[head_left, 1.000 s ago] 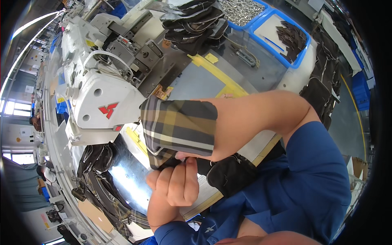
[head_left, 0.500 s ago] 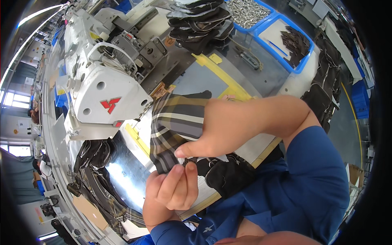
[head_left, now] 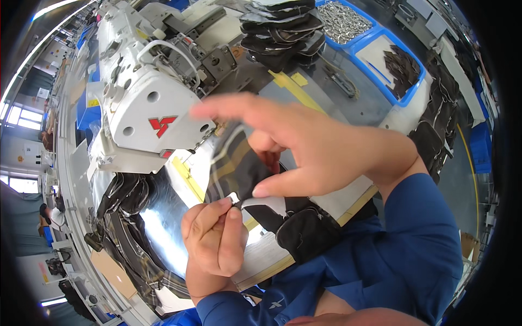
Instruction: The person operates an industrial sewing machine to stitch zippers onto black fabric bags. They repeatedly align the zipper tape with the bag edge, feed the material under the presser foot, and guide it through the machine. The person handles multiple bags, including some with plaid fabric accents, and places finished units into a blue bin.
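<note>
Plaid piece (head_left: 234, 165): dark fabric with tan stripes, held up between your two hands just in front of the sewing machine (head_left: 144, 106); its lower edge sits at your fingertips, the rest rises up and left from there.
Left hand (head_left: 215, 239): curled below the piece; thumb and forefinger pressed together, pinching its lower edge at a small pale spot.
Right hand (head_left: 310, 146): above and to the right; thumb tip meets the same lower edge just beside your left fingertips, pinching the cloth against fingers behind it; forefinger stretched out straight to the left, other fingers bent; the hand is blurred.
Black piece (head_left: 304, 228): dark suede-like part hanging below your right hand, touching the plaid piece; where the two join is covered by your thumb.
Hidden: your right palm covers the piece's right side; you cannot tell its full outline.
Table (head_left: 157, 223): shiny metal under your hands, a yellow strip along it.
Left pile (head_left: 122, 193): dark cut pieces heaped at the table's left.
Far stack (head_left: 283, 30): dark pieces piled behind the machine.
Blue trays (head_left: 380, 54): one with metal parts, one with dark scraps; well apart from your hands.
</note>
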Motion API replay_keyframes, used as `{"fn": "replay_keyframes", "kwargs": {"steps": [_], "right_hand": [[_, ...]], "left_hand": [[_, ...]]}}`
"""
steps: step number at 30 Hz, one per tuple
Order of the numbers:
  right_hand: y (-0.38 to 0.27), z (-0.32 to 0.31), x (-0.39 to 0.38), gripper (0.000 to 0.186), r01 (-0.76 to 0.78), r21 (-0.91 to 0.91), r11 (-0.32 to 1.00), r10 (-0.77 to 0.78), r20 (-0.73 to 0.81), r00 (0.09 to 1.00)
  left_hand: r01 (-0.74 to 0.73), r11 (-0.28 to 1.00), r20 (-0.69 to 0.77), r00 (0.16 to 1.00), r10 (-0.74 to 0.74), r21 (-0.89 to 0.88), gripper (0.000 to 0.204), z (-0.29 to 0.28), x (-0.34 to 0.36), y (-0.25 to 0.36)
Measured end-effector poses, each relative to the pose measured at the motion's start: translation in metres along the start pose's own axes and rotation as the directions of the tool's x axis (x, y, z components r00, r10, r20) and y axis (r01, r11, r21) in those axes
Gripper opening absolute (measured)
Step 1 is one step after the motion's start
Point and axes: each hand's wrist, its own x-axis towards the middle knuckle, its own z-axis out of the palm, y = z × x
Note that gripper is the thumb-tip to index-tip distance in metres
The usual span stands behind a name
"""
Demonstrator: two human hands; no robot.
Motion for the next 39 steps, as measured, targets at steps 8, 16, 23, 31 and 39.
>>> {"fn": "replay_keyframes", "kwargs": {"steps": [8,16,23,31,39], "right_hand": [[0.014,0.007,-0.001,0.014,0.39,-0.671,0.631,-0.478,0.059,0.876],[0.021,0.015,0.004,0.013,0.675,-0.69,0.26,-0.798,0.239,0.553],[0.027,0.011,0.009,0.015,0.732,-0.537,0.419,-0.765,0.225,0.603],[0.014,0.006,0.007,0.02,0.714,-0.419,0.561,-0.688,0.244,0.684],[0.026,0.015,0.007,0.014,0.741,-0.545,0.393,-0.809,0.177,0.56]], "left_hand": [[0.111,0.99,0.072,0.992,-0.105,-0.089,0.036,-0.012,0.004,0.015],[-0.005,0.999,0.099,0.995,0.009,-0.036,0.028,-0.017,0.008,0.021],[0.073,0.984,0.093,0.994,-0.058,-0.165,0.033,-0.016,0.006,0.021],[0.151,0.96,-0.021,0.987,-0.161,-0.237,0.036,-0.009,0.008,0.009],[0.3,0.81,-0.169,0.885,-0.433,-0.504,0.026,-0.032,0.015,-0.001]]}}
